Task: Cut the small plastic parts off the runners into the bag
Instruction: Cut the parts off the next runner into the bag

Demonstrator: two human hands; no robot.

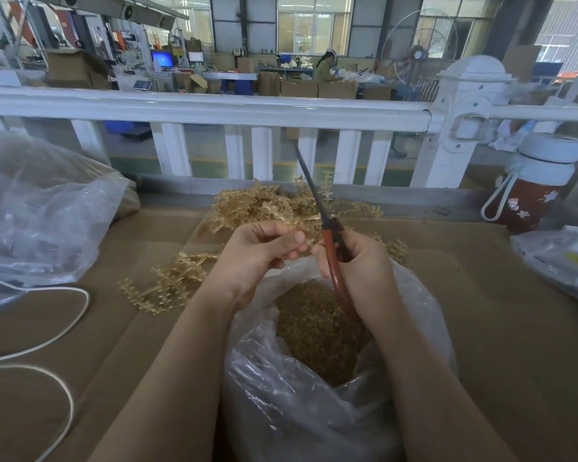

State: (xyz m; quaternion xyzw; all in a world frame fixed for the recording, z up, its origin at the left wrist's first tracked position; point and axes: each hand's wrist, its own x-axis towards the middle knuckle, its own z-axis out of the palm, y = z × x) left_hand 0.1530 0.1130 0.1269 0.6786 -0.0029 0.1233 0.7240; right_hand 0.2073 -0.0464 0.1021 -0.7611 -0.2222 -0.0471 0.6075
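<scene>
Amber plastic parts (317, 325) fill the bottom of the clear bag (314, 411) that stands open at the middle of the cardboard-covered desk (481, 311), directly under both hands. Above the bag's mouth, the left hand (257, 251) pinches a small piece of amber runner (309, 242) between thumb and curled fingers (294, 240). The right hand (354, 261) sits just beside it at 3 o'clock, its fingers wrapped round the red handles of the scissors (331, 241); the dark blades point up toward 11 o'clock and lie close together. The runner piece is touching or nearly touching the scissors near their pivot; which, I cannot tell.

At 12 o'clock from the hands lies a heap of runners (267, 205) with parts on them. More runners (167, 281) lie flat on the desk at 9 o'clock. Farther out at 9 o'clock sits a large crumpled plastic bag (40, 215), with a white cord (47, 341) looping at 8 o'clock. At 2 o'clock stands a bottle (534, 191) with a white cap and a red body, and another plastic bag (561, 258) lies at 3 o'clock. A white railing (214, 108) runs across behind the desk.
</scene>
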